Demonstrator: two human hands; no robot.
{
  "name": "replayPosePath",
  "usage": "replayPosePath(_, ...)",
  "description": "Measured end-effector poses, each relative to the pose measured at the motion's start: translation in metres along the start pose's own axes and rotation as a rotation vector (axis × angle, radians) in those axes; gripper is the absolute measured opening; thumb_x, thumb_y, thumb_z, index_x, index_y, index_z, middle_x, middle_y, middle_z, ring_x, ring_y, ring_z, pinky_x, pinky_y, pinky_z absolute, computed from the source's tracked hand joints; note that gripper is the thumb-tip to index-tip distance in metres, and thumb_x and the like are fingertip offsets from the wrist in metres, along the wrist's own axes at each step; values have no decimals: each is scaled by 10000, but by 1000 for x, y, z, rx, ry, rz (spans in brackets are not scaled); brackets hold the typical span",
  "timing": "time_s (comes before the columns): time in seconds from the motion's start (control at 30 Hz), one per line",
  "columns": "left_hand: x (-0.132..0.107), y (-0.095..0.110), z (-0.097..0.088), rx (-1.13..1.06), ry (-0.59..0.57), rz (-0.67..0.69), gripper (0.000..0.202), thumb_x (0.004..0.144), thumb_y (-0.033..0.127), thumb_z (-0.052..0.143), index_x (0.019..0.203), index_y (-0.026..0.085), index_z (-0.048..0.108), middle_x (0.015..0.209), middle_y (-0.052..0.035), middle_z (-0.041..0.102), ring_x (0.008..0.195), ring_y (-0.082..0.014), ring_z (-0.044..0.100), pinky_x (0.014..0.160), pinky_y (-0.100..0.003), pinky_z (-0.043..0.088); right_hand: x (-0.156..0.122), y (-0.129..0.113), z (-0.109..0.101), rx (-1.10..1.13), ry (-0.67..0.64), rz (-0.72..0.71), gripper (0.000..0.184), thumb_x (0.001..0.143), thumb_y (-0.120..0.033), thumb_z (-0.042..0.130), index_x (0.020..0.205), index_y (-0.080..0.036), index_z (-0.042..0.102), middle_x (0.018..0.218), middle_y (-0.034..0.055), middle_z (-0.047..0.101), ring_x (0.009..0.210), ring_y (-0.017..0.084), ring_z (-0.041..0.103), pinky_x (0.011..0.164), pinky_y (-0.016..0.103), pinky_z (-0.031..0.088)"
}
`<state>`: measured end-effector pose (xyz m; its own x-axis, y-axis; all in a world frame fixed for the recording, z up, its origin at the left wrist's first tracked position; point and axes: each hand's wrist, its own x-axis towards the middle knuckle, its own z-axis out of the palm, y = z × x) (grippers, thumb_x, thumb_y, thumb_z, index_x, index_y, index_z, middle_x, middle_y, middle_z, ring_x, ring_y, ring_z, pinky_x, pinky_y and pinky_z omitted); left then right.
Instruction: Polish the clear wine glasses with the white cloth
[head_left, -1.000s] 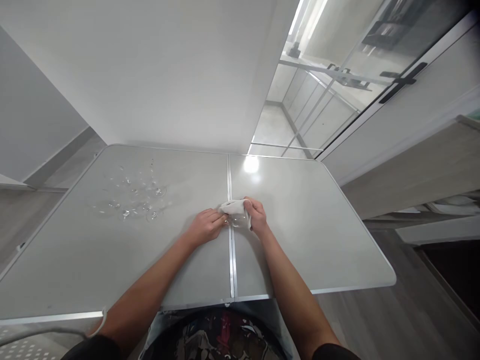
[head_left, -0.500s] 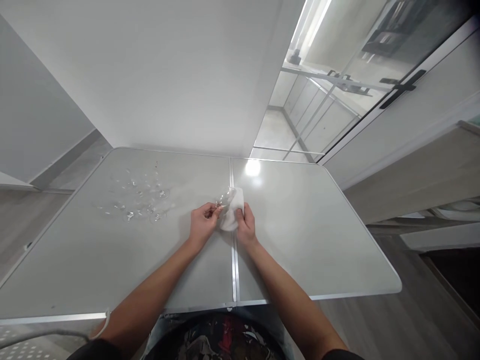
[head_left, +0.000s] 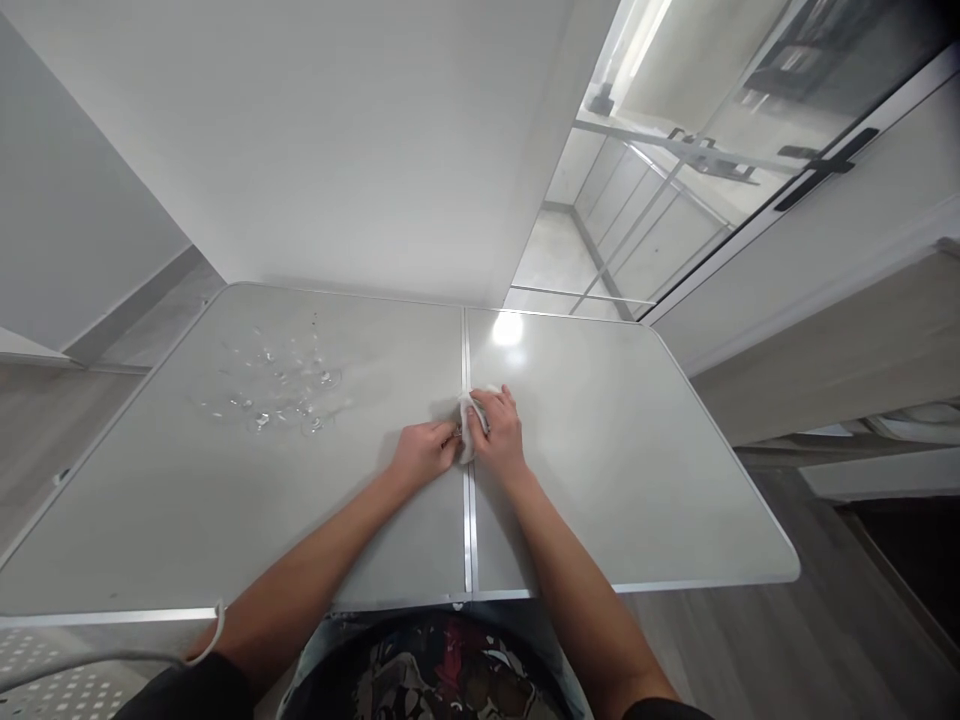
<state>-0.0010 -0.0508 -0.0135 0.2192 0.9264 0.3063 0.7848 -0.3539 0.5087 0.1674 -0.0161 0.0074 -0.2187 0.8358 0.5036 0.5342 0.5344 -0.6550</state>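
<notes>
My left hand (head_left: 424,452) is closed, its fingertips pinching a small clear, see-through piece (head_left: 457,430) that is mostly hidden now. Right up against it, my right hand (head_left: 501,435) is closed around a white cloth (head_left: 468,445), thumb and fingers folding it over the clear piece. Both hands are just above the table seam. On the left part of the table lie several clear, shiny pieces (head_left: 262,420), loosely spread; their exact kind is hard to make out.
The pale table (head_left: 630,480) has a metal edge and a metal seam (head_left: 469,540) down its middle. A white wall panel (head_left: 360,180) rises behind it, with a glass door (head_left: 637,220) at the right. A white cable (head_left: 214,640) hangs at the front left edge.
My right hand has moved up and closed the cloth over the clear piece, which showed more before. My left hand has shifted slightly right, against the cloth.
</notes>
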Motion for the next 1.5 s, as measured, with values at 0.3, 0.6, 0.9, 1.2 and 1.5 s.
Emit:
replayPosePath(0.3,0,-6,1,-37,-14,-5,191,916,291,608,998,222,766,830,-50,773,702,-152,677,626,-236,431,5,15,-4,424,38,461,339,956,-494,499,838,-211,643,695,-17,545,648,140,467,613,240,425)
replayPosePath(0.6,9,0,-13,-423,209,-263,256,870,419,675,867,184,776,776,-39,757,623,-142,629,639,-257,490,6,17,3,731,139,558,371,947,-526,524,951,-192,683,877,35,664,783,169,603,720,279,498)
replayPosePath(0.9,8,-6,-14,-103,60,-129,176,815,186,589,663,160,674,620,-29,661,559,-128,556,566,-239,386,0,-9,-2,148,-224,-203,319,1005,-299,472,1231,-271,694,1300,67,693,1353,258,533,1232,523,225)
replayPosePath(1.2,2,-14,-19,193,196,515,140,948,227,575,1011,196,697,672,-18,705,595,-128,651,581,-238,468,4,9,-12,553,-148,408,370,938,-491,577,747,-192,684,667,7,596,654,158,543,649,283,441)
replayPosePath(1.5,4,-5,-15,-344,393,38,194,872,375,723,921,190,754,731,-26,752,569,-116,649,586,-227,539,8,13,-12,1104,123,751,332,773,-526,759,834,-232,618,689,-26,586,570,131,504,520,244,436)
